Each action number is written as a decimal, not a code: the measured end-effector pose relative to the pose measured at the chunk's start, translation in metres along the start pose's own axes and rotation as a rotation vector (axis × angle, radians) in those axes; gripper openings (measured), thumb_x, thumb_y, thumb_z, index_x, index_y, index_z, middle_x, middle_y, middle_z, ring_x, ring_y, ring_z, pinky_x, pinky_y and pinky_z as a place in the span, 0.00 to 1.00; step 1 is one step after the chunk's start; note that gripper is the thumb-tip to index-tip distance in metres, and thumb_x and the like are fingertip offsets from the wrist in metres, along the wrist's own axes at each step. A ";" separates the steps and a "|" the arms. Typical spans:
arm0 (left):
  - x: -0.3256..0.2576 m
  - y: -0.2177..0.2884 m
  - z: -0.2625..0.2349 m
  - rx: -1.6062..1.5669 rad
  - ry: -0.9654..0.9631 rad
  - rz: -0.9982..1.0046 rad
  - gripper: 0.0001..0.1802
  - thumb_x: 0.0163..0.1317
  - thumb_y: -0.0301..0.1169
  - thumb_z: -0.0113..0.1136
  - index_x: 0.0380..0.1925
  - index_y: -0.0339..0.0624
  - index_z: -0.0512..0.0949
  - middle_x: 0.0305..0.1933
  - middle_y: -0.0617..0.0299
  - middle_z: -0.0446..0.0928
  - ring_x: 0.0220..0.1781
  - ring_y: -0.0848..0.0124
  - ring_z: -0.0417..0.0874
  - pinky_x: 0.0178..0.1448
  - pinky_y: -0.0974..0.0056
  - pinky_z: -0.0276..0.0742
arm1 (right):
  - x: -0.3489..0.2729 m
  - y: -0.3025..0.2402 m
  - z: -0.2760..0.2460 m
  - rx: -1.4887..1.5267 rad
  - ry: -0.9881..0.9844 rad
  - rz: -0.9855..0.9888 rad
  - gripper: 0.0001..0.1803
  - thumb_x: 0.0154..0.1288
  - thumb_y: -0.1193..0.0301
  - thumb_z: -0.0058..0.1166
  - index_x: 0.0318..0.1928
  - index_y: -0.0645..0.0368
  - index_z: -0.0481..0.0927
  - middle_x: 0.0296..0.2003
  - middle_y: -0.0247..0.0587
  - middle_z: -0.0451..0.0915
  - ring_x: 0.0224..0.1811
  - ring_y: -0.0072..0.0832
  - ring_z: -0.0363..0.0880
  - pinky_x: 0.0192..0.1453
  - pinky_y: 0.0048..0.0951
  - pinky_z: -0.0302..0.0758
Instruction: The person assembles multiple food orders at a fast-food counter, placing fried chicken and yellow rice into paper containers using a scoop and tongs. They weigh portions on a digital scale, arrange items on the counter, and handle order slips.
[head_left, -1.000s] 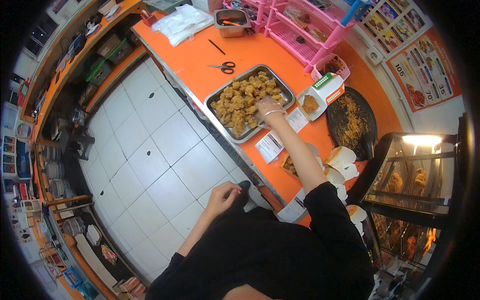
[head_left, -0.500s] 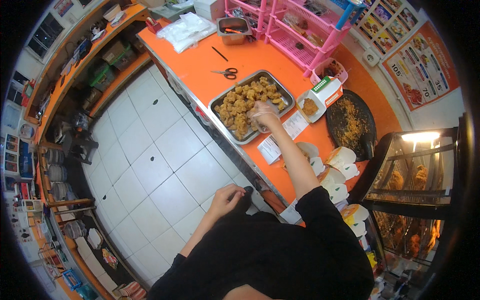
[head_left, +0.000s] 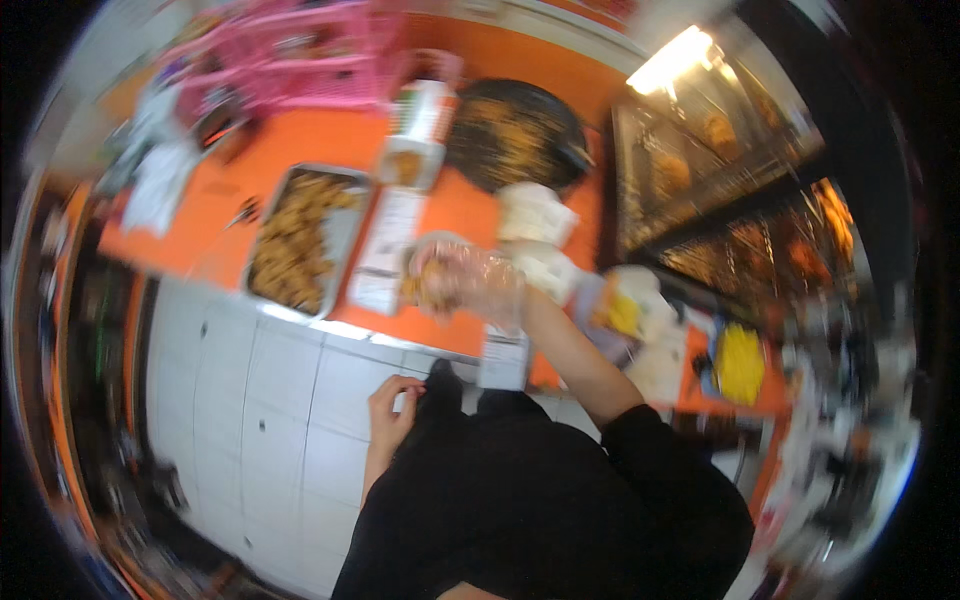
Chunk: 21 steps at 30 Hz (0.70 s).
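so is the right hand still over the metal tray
No, the gloved right hand is past the tray, above the orange counter beside it, holding some fried food.

one head-worn fisheye view looks steeply down from above onto an orange counter [head_left: 300, 150] and white tiled floor [head_left: 250, 400], blurred, edges bending outward.

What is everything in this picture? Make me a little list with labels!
Place: orange counter above a white tiled floor
Right hand: in a clear plastic glove, raised over the counter with what looks like a piece of fried food in its grip; blur hides the detail
Left hand: bare, low beside the person's black clothing
Metal tray: full of golden fried pieces
Dark round pan: behind, with more food
Pink rack: at the back
Picture: blurred
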<state>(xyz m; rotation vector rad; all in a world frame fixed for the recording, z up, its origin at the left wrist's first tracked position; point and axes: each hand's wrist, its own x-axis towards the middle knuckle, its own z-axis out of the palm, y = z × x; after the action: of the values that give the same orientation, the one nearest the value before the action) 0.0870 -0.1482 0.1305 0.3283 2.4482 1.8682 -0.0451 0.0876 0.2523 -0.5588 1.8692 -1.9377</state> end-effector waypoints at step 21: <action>0.002 0.134 0.280 0.005 -0.524 0.294 0.07 0.58 0.16 0.54 0.31 0.34 0.81 0.30 0.55 0.81 0.31 0.63 0.83 0.38 0.65 0.77 | -0.449 0.148 -0.153 -1.284 1.114 0.824 0.28 0.63 0.61 0.54 0.63 0.55 0.69 0.62 0.43 0.70 0.65 0.40 0.68 0.64 0.40 0.72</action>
<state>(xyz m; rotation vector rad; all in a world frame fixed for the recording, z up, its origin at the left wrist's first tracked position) 0.1498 0.1511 0.1832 1.0745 2.1270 1.5911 0.2526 0.4517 0.0924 1.1242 3.0760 -0.2120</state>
